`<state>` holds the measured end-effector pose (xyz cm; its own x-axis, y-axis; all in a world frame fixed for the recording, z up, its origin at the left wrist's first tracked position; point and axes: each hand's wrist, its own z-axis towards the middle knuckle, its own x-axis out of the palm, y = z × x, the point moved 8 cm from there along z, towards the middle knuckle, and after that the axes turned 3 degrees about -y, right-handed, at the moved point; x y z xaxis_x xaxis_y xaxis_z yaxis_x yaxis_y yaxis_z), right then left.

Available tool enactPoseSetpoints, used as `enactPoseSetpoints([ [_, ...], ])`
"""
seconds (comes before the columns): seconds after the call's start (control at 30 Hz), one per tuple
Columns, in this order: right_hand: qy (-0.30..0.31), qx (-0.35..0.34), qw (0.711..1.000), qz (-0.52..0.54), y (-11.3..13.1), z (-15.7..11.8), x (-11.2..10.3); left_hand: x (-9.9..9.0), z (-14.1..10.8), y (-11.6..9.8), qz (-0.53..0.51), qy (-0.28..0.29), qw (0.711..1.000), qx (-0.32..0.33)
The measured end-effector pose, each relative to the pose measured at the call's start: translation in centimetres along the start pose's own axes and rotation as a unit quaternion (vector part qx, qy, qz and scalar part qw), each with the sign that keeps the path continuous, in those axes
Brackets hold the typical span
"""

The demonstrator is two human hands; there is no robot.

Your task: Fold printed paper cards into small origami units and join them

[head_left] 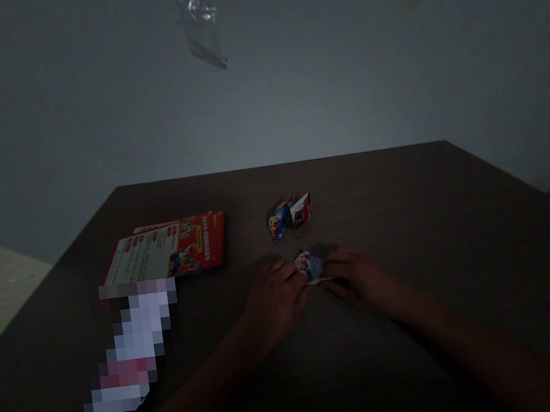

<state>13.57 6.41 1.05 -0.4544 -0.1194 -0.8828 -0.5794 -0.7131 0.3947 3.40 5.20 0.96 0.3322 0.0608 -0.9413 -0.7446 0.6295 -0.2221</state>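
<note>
Between my hands, low over the dark table, is a small piece of folded printed paper (313,268) with a picture on its face and a pale lower edge. My left hand (276,296) is closed on its left side, fingertips at the paper's edge. From the right, my right hand (359,278) pinches the opposite side, the fingers bent round it. Just beyond my hands stand two small folded paper pieces, one blue and yellow (279,221), the other white and red (302,212). Dim light hides the finer folds.
A stack of red and white printed sheets or booklets (199,245) lies on the table (379,200) to the left. Nearer me is a long pixelated object (135,350) that I cannot identify. A grey wall (321,93) with clear plastic (202,18) stuck on it rises behind the table.
</note>
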Motion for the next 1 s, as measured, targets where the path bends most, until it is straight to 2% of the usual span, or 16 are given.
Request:
enactPoseSetpoints([
  [0.3, 0.015, 0.066, 0.998, 0.018, -1.1, 0.2, 0.3, 0.5, 0.5, 1.1, -0.037, 0.031, 0.996, -0.074],
  [0.63, -0.017, 0.086, 0.993, 0.085, -1.6, 0.6, -0.4, 0.3, 0.4, 1.6, -0.078, 0.021, 0.992, -0.095],
  [0.83, -0.033, 0.107, 0.988, 0.102, -2.1, 0.7, -0.6, 0.1, 0.3, 1.7, -0.099, -0.001, 0.992, -0.074],
  [1.0, -0.024, 0.064, 0.990, 0.120, -1.7, 0.6, -0.3, -0.3, 0.3, 0.9, -0.073, -0.010, 0.997, -0.028],
])
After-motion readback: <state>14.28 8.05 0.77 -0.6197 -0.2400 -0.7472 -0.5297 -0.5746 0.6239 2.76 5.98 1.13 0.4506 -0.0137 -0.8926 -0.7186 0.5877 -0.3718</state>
